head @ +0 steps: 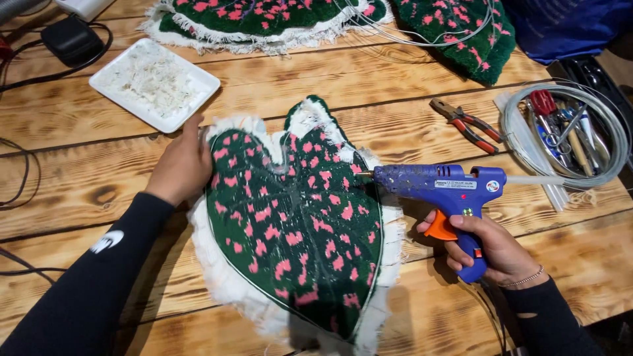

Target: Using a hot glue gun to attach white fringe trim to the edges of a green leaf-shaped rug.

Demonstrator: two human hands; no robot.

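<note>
A heart-shaped tufted piece (293, 224), dark green with pink spots and a frayed white cloth border, lies flat on the wooden table (369, 86). My left hand (179, 165) presses flat on its upper left edge. My right hand (491, 247) grips the handle of a blue hot glue gun (438, 188) with an orange trigger. The gun's nozzle points left and touches the piece's upper right edge. A glue stick sticks out of the gun's back.
A white tray (153, 82) of white scraps sits at the upper left. Red-handled pliers (467, 124), a wire coil (564, 132) around several tools, two more tufted pieces (264, 20) at the back, black cables (20, 178) at left.
</note>
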